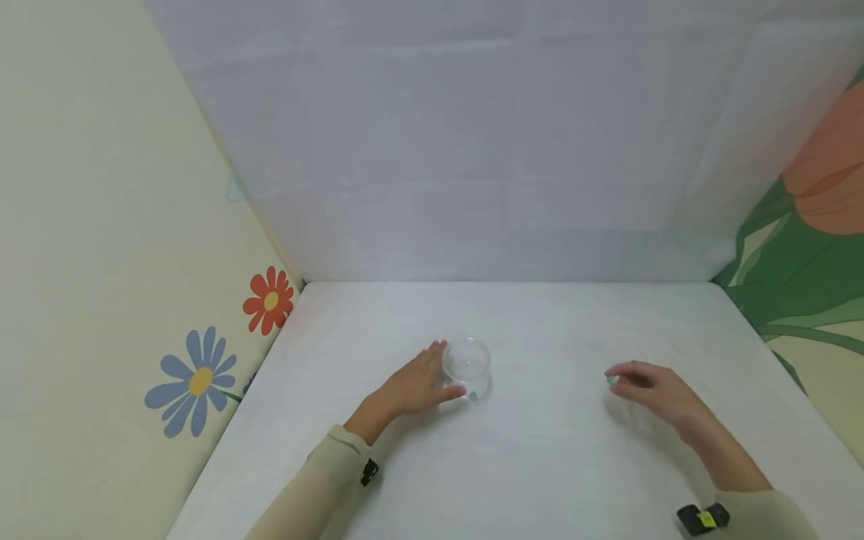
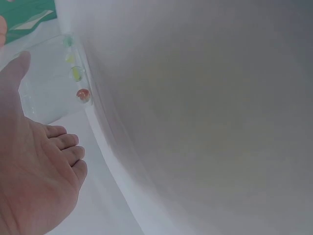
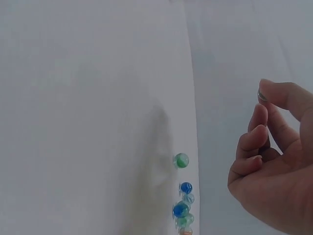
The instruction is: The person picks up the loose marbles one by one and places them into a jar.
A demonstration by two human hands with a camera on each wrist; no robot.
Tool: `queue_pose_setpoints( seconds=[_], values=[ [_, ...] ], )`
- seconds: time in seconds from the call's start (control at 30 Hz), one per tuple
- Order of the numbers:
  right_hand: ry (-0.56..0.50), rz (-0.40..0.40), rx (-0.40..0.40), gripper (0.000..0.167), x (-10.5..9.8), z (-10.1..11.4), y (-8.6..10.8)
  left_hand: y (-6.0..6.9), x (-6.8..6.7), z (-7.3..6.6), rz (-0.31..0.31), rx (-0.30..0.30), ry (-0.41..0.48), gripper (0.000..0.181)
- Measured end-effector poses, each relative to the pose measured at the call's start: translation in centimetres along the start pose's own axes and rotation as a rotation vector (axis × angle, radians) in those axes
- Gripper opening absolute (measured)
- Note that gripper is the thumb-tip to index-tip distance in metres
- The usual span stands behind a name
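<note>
A clear round cup [image 1: 467,361] stands on the white table. My left hand [image 1: 417,381] rests against its left side, thumb at the front and straightened fingers farther back. Through the cup wall in the left wrist view show several marbles, among them an orange-red marble [image 2: 83,95] and a yellow one [image 2: 76,74]. Off to the right, clear of the cup, my right hand [image 1: 658,391] pinches a small green marble [image 1: 612,379] between thumb and forefinger. In the right wrist view the fingertips mostly cover this marble.
Several loose marbles lie on the table in the right wrist view, including a green marble [image 3: 181,160] and a blue marble [image 3: 180,210]. The head view does not show them. A white sheet [image 1: 418,150] hangs behind the table [image 1: 540,480], between flower-painted walls.
</note>
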State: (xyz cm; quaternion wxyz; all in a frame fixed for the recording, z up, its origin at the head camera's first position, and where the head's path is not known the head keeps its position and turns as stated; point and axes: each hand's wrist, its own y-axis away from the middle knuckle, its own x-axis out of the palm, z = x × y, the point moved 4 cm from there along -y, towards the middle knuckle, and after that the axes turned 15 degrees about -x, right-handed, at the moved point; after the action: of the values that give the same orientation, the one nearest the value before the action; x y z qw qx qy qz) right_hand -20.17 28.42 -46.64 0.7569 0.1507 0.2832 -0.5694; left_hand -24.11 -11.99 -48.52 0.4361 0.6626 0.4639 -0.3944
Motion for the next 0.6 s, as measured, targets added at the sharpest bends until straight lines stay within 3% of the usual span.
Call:
queue_pose_setpoints(
  seconds=[0.3, 0.6],
  values=[
    [-0.026, -0.028, -0.062, 0.036, 1.4, 1.5, -0.8, 0.1, -0.1, -0.1, 0.003, 0.0, 0.002, 0.106],
    [0.004, -0.07, -0.072, 0.031, 2.6, 2.7, -1.8, 0.1, -0.2, -0.2, 0.013, 0.001, 0.003, 0.106]
  ],
)
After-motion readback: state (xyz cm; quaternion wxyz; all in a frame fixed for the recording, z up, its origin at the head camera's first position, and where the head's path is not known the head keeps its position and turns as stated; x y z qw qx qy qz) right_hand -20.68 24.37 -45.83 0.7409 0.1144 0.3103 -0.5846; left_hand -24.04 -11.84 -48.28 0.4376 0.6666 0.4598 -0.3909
